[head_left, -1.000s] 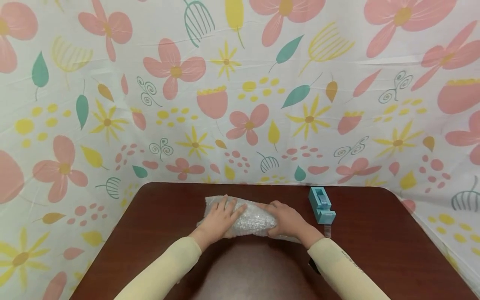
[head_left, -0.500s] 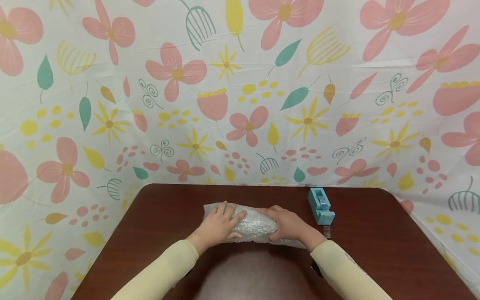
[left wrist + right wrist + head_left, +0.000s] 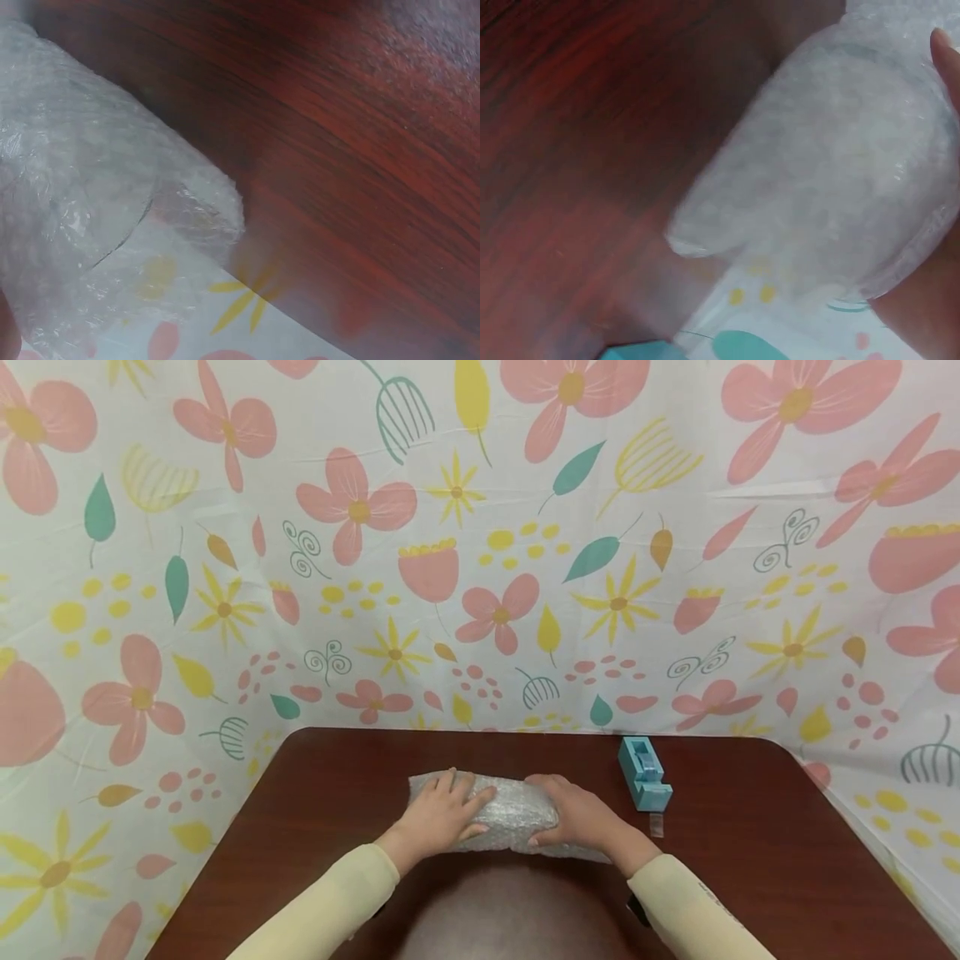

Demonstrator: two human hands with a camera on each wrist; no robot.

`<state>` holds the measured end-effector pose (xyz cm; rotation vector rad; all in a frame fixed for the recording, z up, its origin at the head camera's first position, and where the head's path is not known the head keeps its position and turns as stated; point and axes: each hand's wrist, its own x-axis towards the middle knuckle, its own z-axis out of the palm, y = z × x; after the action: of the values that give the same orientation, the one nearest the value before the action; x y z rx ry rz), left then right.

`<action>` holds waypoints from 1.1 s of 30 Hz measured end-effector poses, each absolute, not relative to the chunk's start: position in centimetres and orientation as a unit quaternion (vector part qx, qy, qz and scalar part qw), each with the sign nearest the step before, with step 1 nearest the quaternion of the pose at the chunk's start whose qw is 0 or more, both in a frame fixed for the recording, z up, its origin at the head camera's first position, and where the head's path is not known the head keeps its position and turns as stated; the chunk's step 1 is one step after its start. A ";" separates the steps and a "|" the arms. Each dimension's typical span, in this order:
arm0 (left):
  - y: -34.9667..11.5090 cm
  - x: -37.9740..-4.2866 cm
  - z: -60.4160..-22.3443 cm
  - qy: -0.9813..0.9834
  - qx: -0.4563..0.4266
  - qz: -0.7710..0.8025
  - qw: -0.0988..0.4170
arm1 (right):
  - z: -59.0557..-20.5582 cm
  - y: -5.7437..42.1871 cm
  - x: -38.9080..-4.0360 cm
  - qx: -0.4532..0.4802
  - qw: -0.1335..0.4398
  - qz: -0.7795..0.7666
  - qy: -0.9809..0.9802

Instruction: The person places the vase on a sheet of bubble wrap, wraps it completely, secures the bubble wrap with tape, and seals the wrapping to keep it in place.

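Note:
A bundle of clear bubble wrap lies crosswise on the table in the head view, its loose ends reaching out to both sides. My left hand grips its left part, fingers spread over the top and thumb on the near side. Around the right part curls my right hand, thumb low in front. In the left wrist view the bubble wrap ends in an open, see-through fold. A rounded shape shows through the bubble wrap in the right wrist view; what it is I cannot tell.
A light-blue tape dispenser stands to the right of the bundle, a short strip of clear tape hanging from its front. The dark wooden table runs back to a flower-printed cloth.
Both hands and the bundle have come slightly nearer to me. The right hand's fingers have shifted a little along the bubble wrap. The tape dispenser stays in place.

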<state>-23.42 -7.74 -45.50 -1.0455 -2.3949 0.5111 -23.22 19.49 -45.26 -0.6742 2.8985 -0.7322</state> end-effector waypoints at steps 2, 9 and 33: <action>-7.5 -23.2 -45.2 -0.877 -0.384 0.180 0.225 | -44.9 19.8 -22.8 -0.228 0.033 -0.220 0.948; -7.0 -23.2 -43.7 -0.892 -0.398 0.135 0.165 | -43.2 19.6 -20.9 -0.239 0.021 -0.129 0.962; -5.1 -23.7 -42.4 -0.960 -0.281 0.019 0.004 | -47.0 18.4 -21.5 -0.267 -0.141 -0.061 0.951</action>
<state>-23.73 -5.08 -42.42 -0.8790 -3.0071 0.0593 -21.49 18.41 -47.03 -0.9254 3.2910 -0.2126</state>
